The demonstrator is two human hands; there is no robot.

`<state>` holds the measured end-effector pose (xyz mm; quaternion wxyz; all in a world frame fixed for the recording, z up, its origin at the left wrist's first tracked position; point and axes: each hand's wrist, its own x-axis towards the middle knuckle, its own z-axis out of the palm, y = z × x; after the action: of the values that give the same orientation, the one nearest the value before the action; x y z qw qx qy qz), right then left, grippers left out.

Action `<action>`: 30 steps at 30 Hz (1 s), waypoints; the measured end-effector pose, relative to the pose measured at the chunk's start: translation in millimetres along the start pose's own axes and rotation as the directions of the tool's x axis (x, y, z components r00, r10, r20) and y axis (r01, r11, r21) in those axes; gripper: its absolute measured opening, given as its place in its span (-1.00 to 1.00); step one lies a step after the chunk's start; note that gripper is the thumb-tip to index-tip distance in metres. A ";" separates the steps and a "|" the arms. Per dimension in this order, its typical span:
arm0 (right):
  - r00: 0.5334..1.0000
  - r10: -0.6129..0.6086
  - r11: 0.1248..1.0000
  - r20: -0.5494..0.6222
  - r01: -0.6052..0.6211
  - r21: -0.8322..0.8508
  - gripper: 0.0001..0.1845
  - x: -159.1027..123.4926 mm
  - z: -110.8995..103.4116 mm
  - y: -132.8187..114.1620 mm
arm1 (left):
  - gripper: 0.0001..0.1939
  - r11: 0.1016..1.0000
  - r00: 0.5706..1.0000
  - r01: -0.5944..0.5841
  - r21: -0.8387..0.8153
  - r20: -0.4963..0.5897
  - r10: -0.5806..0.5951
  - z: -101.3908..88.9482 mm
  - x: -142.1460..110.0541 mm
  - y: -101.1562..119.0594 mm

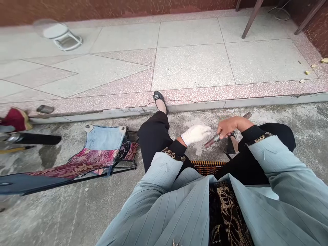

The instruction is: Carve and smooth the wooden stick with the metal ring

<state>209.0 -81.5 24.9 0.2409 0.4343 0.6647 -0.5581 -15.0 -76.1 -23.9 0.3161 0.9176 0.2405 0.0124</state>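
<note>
My left hand [196, 134] wears a white knitted glove and is held out over my lap. Its fingers stretch towards the right, and nothing shows in them. My bare right hand [229, 127] is closed around a tool with a reddish-brown handle [211, 141] and a metal collar. The handle points down and left, near the gloved fingertips but apart from them. On the far side of the right hand a greyish end [247, 115] sticks out; what kind of tool it is, I cannot tell.
I sit on a woven seat [207, 167]. To the left stands a folding recliner [99, 150] with patterned cloth. A low step edge [184, 108] runs ahead, my foot on it. A white stool [64, 36] stands farther off, and brown furniture legs [252, 18] rise at the upper right.
</note>
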 end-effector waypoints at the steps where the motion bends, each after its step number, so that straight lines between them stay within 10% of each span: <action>1: 0.991 -0.119 0.988 0.063 0.112 0.106 -0.62 -5.5 -0.6 2.3 | -0.66 0.996 1.000 -0.028 -0.086 -0.007 0.028 -0.6 -0.9 -1.2; 5: 0.898 -0.358 0.830 -0.257 0.432 0.353 -0.52 -28.4 -5.8 9.1 | -0.61 0.932 0.990 0.062 -0.358 -0.099 -0.104 0.3 -1.3 -5.1; 11: 0.677 -0.052 0.645 -0.734 0.584 0.493 -0.54 -22.9 -6.1 11.1 | -0.64 0.948 0.996 0.062 -0.313 -0.045 -0.080 2.3 1.0 2.2; 17: 0.643 0.203 0.954 -0.739 0.038 0.296 -0.70 -11.9 -10.2 7.1 | -0.67 0.991 1.000 0.005 -0.131 0.010 -0.004 0.9 0.0 9.6; 20: 0.685 0.208 0.971 -0.698 -0.229 0.065 -0.71 -8.8 -9.3 3.6 | -0.65 1.000 1.000 0.014 -0.012 0.021 -0.013 0.3 -1.2 6.3; 23: 0.820 0.232 0.941 -0.523 -0.325 -0.091 -0.77 -5.6 -4.6 1.8 | -0.65 0.999 1.000 0.025 0.036 -0.004 -0.025 -2.1 -3.5 1.3; 27: 0.999 0.015 1.000 -0.048 -0.014 0.020 -0.73 -12.1 1.3 1.6 | -0.66 0.999 0.996 0.034 -0.018 -0.081 -0.035 -7.7 -6.3 -3.2; 30: 0.944 -0.326 0.903 -0.044 0.324 0.282 -0.54 -26.9 0.3 0.8 | -0.66 0.985 0.986 0.051 -0.166 -0.149 -0.076 -9.7 -6.0 -3.3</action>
<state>223.3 -90.1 46.1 0.0808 0.3465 0.6399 -0.6811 -23.5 -71.0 -17.3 0.3699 0.8772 0.2916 0.0931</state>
